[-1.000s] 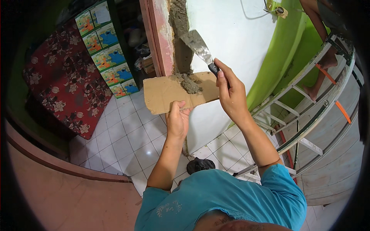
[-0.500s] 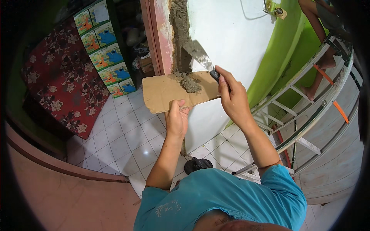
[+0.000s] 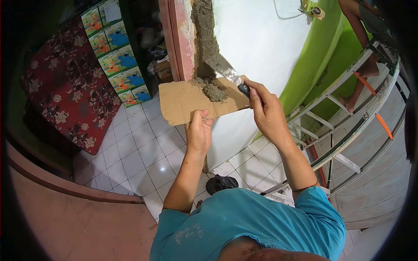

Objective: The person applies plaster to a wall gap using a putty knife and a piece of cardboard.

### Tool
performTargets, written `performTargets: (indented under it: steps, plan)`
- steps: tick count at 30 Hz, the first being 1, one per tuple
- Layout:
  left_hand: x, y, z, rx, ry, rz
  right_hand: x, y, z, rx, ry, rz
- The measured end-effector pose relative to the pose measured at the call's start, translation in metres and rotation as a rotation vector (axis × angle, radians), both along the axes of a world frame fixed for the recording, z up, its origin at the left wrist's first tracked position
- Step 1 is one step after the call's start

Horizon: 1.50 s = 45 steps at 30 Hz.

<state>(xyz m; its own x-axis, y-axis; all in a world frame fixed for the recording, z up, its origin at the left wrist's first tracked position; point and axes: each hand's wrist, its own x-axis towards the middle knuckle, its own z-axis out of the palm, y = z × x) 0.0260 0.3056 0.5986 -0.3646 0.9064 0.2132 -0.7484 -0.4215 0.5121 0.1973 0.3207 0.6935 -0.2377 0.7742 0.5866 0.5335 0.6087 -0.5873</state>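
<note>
My left hand [image 3: 199,132] grips the near edge of a flat piece of cardboard [image 3: 180,102], thumb on top and fingers underneath. A lump of wet grey mortar [image 3: 215,93] lies on the cardboard. In my right hand [image 3: 266,106] is the dark handle of a putty knife [image 3: 228,70], its wide metal blade pointing up and left toward the wall. Behind the cardboard runs a vertical strip of grey mortar [image 3: 204,32] between the door frame and the white wall. The blade's tip is at the lower part of that strip; whether it presses there I cannot tell.
At the right stands an aluminium ladder [image 3: 335,104], with another person's bare legs [image 3: 359,89] on it. A black plastic bag [image 3: 221,184] sits on the white tiled floor [image 3: 146,150]. A pink door frame [image 3: 173,41] and a red flowered panel [image 3: 72,93] are at the left.
The putty knife in my right hand has moved slightly down along the mortar strip. The cardboard has shifted a little up and left, still in my left hand.
</note>
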Motion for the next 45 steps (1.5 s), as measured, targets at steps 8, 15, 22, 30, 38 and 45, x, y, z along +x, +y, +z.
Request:
performTargets:
  steps: [8,15,22,30,38,45]
  plan:
    - [-0.002,-0.002,0.001,0.002,0.015,-0.034,0.006,-0.008,0.009,-0.029,-0.118,0.012]
    - [0.000,-0.001,0.002,0.021,0.008,-0.030,-0.009,0.015,0.046,0.605,-0.109,-0.022]
    - [-0.002,0.003,-0.004,0.013,0.005,-0.014,-0.021,0.018,0.084,0.835,-0.368,-0.165]
    - [-0.004,0.004,-0.009,0.026,0.007,-0.045,-0.020,0.019,0.129,0.962,-0.512,-0.234]
    - [-0.005,0.005,-0.009,0.043,-0.009,-0.067,-0.027,0.004,0.114,0.913,-0.678,-0.219]
    - [-0.007,0.008,-0.015,0.043,-0.002,-0.067,-0.025,0.004,0.140,0.954,-0.621,-0.239]
